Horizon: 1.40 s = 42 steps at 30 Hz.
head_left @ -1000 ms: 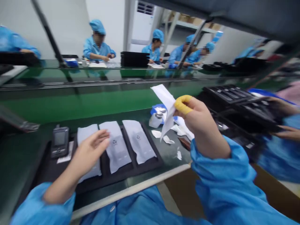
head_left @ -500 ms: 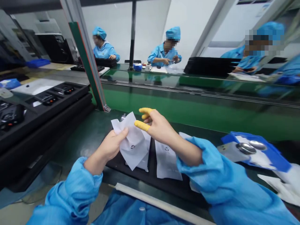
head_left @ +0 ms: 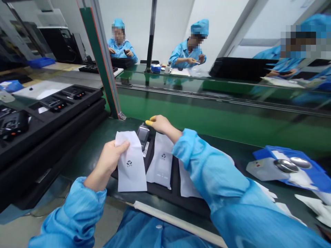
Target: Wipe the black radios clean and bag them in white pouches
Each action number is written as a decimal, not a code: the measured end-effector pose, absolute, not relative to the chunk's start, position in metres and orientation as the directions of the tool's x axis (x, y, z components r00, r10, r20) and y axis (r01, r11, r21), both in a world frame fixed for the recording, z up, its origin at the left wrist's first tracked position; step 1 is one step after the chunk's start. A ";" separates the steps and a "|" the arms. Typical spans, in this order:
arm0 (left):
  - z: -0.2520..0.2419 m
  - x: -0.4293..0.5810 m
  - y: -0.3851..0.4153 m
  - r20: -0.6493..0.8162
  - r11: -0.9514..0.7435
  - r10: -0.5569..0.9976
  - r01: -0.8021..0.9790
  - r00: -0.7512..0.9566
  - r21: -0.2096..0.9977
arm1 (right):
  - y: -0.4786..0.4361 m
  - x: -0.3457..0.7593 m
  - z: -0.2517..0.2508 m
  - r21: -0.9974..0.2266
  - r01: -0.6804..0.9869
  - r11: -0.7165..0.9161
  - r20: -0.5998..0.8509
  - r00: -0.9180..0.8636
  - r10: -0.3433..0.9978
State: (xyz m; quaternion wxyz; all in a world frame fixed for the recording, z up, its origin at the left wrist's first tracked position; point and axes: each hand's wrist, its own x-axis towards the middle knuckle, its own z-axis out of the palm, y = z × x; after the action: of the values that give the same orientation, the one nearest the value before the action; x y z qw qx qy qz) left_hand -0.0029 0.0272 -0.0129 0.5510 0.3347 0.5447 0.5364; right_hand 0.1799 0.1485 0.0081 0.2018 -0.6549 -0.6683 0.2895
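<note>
My left hand (head_left: 113, 156) pinches the upper part of a flat white plastic bag (head_left: 131, 172) with a recycling mark and the letters CPE. Just right of that bag, a small dark handheld radio (head_left: 143, 135) with a screen lies at the far end of a black foam tray (head_left: 155, 190). Yellow finger covers sit on the fingertips of my right hand (head_left: 160, 124). Those fingers are drawn together at the radio's top end, near its short antenna. A second white bag (head_left: 163, 158), with a device shape showing through, lies in the tray. Another bag (head_left: 187, 182) is partly behind my right arm.
Stacked black foam trays (head_left: 64, 110) with radios stand at the left. A blue bin (head_left: 279, 151) with white pieces and shiny oval parts is at the right. A metal post (head_left: 111, 69) rises beyond my left hand. Co-workers (head_left: 190, 48) sit across the green bench.
My left hand has drawn the white bag left and it hangs flatter, uncovering the radio. My right hand has moved from beside that bag to the radio's top end. The view has shifted slightly.
</note>
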 end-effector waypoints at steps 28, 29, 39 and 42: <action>0.012 0.015 0.007 -0.090 0.077 0.987 -0.101 -0.131 0.992 | 0.062 0.192 0.093 -0.687 0.274 0.672 0.723 0.167 0.671; 0.012 0.016 0.006 -0.081 0.068 0.988 -0.106 -0.129 0.992 | 0.061 0.193 0.093 -0.696 0.267 0.666 0.715 0.173 0.678; 0.016 0.018 0.002 -0.066 0.062 0.994 -0.046 -0.085 0.997 | 0.051 0.200 0.099 -0.705 0.257 0.661 0.700 0.105 0.706; 0.017 0.021 0.002 -0.080 0.076 0.996 -0.067 -0.047 0.995 | 0.049 0.198 0.100 -0.726 0.255 0.639 0.667 0.034 0.744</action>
State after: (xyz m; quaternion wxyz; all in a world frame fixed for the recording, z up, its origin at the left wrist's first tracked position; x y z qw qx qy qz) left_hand 0.0209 0.0019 0.0169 0.5226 0.4509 0.5149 0.5084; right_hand 0.1979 0.0488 0.1005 0.6134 -0.3754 -0.6656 0.1995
